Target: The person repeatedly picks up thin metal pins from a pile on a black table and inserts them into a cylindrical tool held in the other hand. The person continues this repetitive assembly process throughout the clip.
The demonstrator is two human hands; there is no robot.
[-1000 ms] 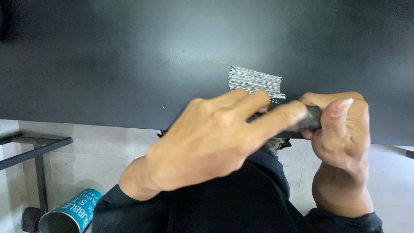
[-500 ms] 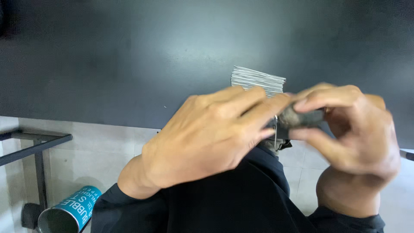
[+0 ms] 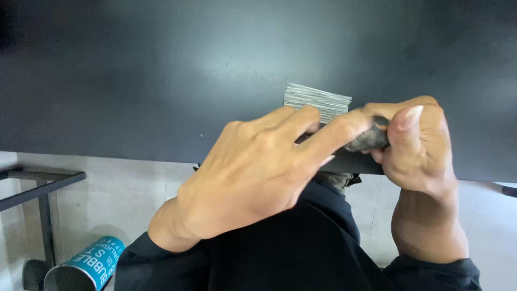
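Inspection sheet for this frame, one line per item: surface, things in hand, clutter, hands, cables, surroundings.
Surface: black tabletop, matte, with a soft glare patch.
Things in hand: small dark object pinched between both hands, mostly hidden, kind unclear; grey stack of thin sheets lying on the table just behind the fingers.
Clutter: nothing seen on the table.
Hands: left hand and right hand both closed on the dark object at the table edge.
Cables: nothing seen.
Surroundings: pale tiled floor, teal can lying on it, dark metal frame at left.
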